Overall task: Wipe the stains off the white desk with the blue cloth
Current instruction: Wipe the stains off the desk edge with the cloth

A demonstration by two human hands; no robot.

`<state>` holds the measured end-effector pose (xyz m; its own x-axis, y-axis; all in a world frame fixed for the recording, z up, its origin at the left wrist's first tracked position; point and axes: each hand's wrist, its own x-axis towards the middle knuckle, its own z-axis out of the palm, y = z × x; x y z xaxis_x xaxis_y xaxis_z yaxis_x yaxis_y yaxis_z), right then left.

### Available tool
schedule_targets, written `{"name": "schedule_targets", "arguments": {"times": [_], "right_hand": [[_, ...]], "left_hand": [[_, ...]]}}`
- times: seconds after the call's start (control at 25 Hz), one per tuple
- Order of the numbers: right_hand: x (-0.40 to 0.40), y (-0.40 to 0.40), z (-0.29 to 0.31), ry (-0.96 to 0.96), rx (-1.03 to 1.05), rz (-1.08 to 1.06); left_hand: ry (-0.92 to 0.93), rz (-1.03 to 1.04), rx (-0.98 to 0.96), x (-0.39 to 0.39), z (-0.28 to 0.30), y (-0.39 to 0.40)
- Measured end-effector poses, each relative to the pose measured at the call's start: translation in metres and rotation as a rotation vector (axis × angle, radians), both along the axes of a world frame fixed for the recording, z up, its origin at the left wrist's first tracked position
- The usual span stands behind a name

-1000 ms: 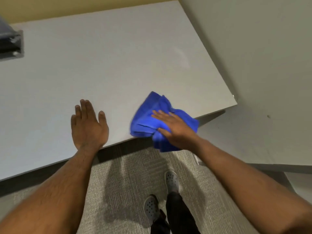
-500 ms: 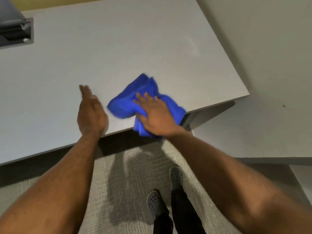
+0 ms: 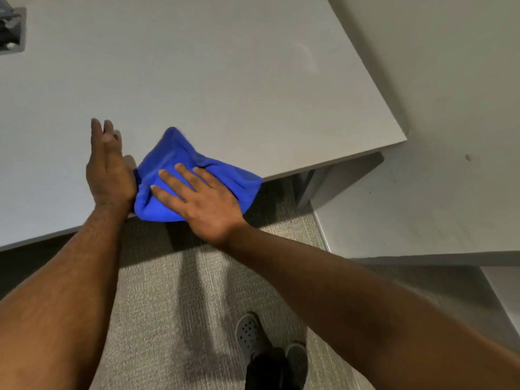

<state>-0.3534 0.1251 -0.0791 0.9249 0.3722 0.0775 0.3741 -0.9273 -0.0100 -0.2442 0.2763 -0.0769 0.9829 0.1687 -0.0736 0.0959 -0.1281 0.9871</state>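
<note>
The blue cloth (image 3: 171, 161) lies bunched at the near edge of the white desk (image 3: 225, 80), part of it hanging over the edge. My right hand (image 3: 197, 198) presses flat on the cloth with fingers spread. My left hand (image 3: 108, 167) stands on its edge on the desk, fingers straight, its palm side touching the cloth's left side. A faint pale smear (image 3: 306, 56) shows on the desk toward the far right.
A dark recessed cable box (image 3: 11, 29) sits in the desk at the far left. A white partition wall (image 3: 436, 136) runs along the desk's right side. Grey carpet (image 3: 168, 305) and my shoes (image 3: 250, 333) lie below the desk edge.
My right hand has slid the cloth left along the near edge until it met my left hand. My left hand turned from flat on the desk to standing on its edge.
</note>
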Motion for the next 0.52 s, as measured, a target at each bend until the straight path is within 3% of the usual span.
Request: {"name": "schedule_targets", "arguments": {"times": [0.08, 0.16, 0.24, 0.36, 0.4, 0.52], "right_hand": [[0.009, 0.009, -0.003, -0.064, -0.006, 0.086], [0.015, 0.002, -0.006, -0.108, 0.001, 0.121], [0.013, -0.026, -0.007, -0.100, 0.043, 0.111], [-0.003, -0.091, -0.003, -0.098, 0.170, 0.037], [-0.009, -0.119, -0.004, -0.123, 0.177, 0.005], [-0.027, -0.212, -0.010, -0.199, 0.130, -0.130]], "left_hand": [[0.008, 0.015, -0.067, 0.006, -0.001, 0.003], [0.021, 0.021, 0.061, 0.011, -0.007, 0.013], [0.048, -0.047, 0.311, 0.011, -0.006, 0.015], [-0.109, -0.323, 1.113, -0.002, -0.005, 0.002], [-0.183, -0.394, 1.229, -0.008, -0.004, -0.007], [-0.090, -0.414, 1.280, -0.023, 0.006, -0.017]]}}
